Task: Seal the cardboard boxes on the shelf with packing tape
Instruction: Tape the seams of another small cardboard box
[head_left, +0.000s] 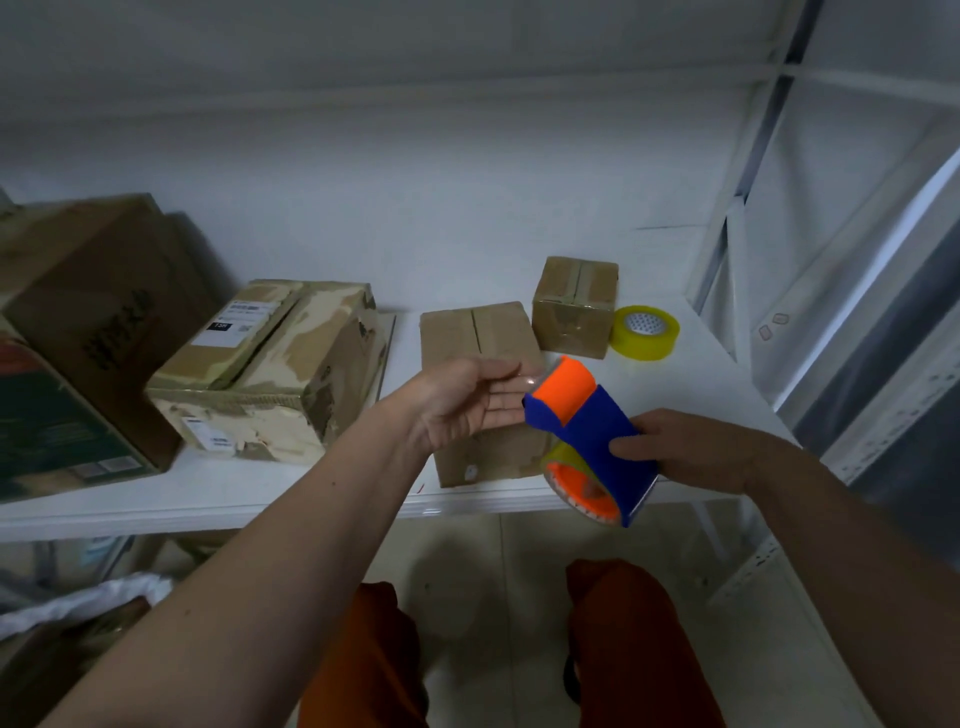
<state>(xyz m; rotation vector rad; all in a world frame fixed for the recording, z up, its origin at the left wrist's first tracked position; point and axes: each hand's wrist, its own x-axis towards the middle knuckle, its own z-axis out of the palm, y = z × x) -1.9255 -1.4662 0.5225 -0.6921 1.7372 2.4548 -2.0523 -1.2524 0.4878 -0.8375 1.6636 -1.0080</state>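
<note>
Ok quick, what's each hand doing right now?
Left hand: open, fingertips at the tape dispenser roller.
Right hand: gripping the tape dispenser.

My way to the plain box (480, 364) at the near edge of the shelf (291, 499) is open from above and from the near side. Just beyond it on the right, a small taped box (574, 306) and a yellow tape roll (645, 332) crowd the far corner. On the left a torn box (270, 374) and bigger cartons (98, 312) wall off that side; bare shelf lies between.
</note>
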